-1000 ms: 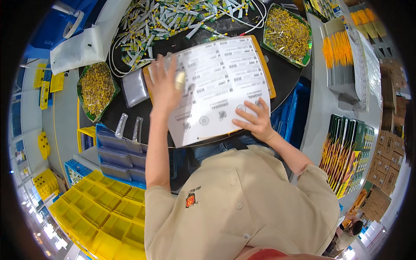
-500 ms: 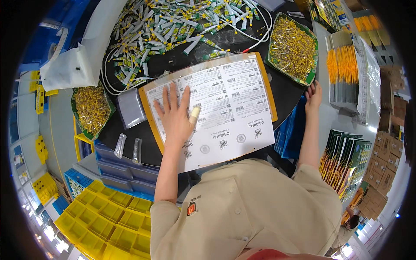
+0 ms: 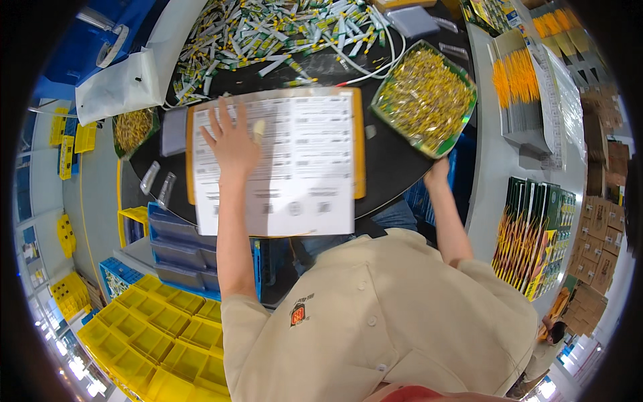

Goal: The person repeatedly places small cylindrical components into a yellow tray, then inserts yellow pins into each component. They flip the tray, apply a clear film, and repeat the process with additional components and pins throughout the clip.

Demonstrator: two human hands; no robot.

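My left hand (image 3: 236, 146) lies spread on a white printed label sheet (image 3: 320, 175), its thumb wearing a pale yellow finger cover. Under the sheet, an orange-yellow board (image 3: 359, 144) shows at both sides. At the right, my right hand (image 3: 438, 175) grips the near corner of a green-rimmed tray (image 3: 379, 102) heaped with small clear pieces with yellow ends (image 3: 429, 94); its fingertips are partly hidden there. Beyond the board spreads a pile of small white-and-green tubes with yellow caps (image 3: 258, 37).
A second tray of yellow-ended pieces (image 3: 134, 130) stands far left, near a clear bag stack (image 3: 175, 131). Two clear packets (image 3: 150, 177) lie at the table's left edge. Yellow bins (image 3: 144, 345) fill the lower left. Cards (image 3: 529, 234) stand along the right shelf. A white cable (image 3: 365, 71) crosses behind.
The right tray has come nearer, with my right hand now at its corner. The board and label sheet sit straighter and farther left in view, my left hand still on them. The view has shifted.
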